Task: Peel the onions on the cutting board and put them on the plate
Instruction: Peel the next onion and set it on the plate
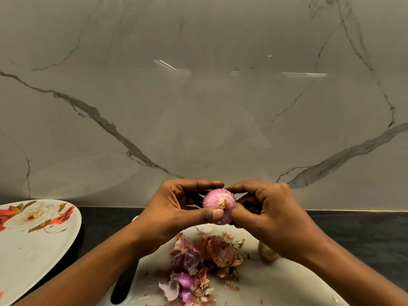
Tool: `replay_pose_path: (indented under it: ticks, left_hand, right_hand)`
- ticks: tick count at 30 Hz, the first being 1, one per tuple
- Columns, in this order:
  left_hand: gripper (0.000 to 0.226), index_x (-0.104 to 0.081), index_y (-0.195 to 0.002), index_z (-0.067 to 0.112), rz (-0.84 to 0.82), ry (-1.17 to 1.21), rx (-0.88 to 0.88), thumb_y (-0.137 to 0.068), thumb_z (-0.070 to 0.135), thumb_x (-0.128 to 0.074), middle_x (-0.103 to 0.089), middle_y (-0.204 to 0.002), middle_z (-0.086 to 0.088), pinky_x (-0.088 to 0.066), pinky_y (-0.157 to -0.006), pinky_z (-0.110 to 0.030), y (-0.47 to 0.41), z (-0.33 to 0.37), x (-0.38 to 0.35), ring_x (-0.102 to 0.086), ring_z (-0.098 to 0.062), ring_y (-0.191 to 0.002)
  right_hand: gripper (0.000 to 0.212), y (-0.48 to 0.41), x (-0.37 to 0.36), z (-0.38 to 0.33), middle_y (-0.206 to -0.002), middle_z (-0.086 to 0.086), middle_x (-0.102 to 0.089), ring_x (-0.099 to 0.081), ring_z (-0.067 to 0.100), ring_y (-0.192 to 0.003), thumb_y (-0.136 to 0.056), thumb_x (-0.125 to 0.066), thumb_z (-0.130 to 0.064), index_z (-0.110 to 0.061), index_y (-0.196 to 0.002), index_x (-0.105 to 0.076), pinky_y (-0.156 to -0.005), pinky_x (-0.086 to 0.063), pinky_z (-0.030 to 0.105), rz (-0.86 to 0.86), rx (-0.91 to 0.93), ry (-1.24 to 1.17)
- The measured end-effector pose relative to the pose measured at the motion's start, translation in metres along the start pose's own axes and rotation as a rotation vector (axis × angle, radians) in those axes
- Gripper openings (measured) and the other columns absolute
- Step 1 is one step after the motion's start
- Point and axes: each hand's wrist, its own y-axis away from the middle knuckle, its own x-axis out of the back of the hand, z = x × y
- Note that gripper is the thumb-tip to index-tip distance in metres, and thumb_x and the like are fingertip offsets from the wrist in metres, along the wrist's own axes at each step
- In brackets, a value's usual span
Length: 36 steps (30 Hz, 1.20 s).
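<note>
A grey-veined marble wall [198,96] fills the view behind both hands, and a dark counter [364,235] runs below it, beneath the wrists. Under the forearms lies a white cutting board [276,283], with a dark handle slot [123,286] below the left forearm. Well out to the left of the left hand sits a white flowered plate [33,250], with no onion on the part that shows.

The left hand [176,208] and right hand [271,210] meet above the board, both curled round one onion [218,203]. The left thumb presses its near side, and the right fingertips pinch at its right edge, perhaps on a bit of skin. The onion is pink and mostly bare.

Directly below the hands a heap of peels [203,261] lies on the board. Just under the right wrist an unpeeled onion [267,252] shows, partly hidden.
</note>
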Motion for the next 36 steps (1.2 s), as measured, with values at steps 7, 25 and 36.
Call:
replay_pose_path:
  ticks: [7, 25, 36]
  left_hand:
    - [0.053, -0.076, -0.125, 0.016, 0.008, 0.033, -0.004, -0.073, 0.01, -0.086, -0.078, -0.12, -0.007, -0.064, -0.091, -0.041, -0.001, 0.002, 0.001, -0.075, -0.029, -0.113]
    - [0.056, -0.079, -0.117, 0.017, 0.028, 0.072, -0.022, -0.065, -0.001, -0.088, -0.079, -0.115, -0.011, -0.064, -0.084, -0.036, -0.002, 0.007, 0.004, -0.077, -0.033, -0.105]
    - [0.056, -0.076, -0.121, 0.011, 0.036, -0.006, -0.06, -0.067, 0.005, -0.088, -0.08, -0.114, -0.007, -0.064, -0.086, -0.036, 0.002, 0.007, -0.001, -0.078, -0.029, -0.105]
  right_hand:
    - [0.04, -0.001, 0.003, 0.001, -0.086, -0.012, -0.08, -0.077, 0.007, -0.079, -0.091, -0.071, -0.034, -0.024, -0.13, -0.069, -0.075, -0.065, 0.031, -0.004, -0.003, -0.044]
    - [0.056, -0.002, 0.004, 0.006, -0.112, -0.013, -0.077, -0.074, 0.003, -0.102, -0.086, -0.079, -0.02, -0.029, -0.14, -0.063, -0.089, -0.062, 0.026, -0.042, 0.067, -0.003]
    - [0.032, 0.0, 0.0, 0.008, -0.084, -0.008, -0.075, -0.068, 0.016, -0.072, -0.091, -0.07, -0.025, -0.026, -0.123, -0.074, -0.06, -0.058, 0.035, 0.006, 0.169, 0.132]
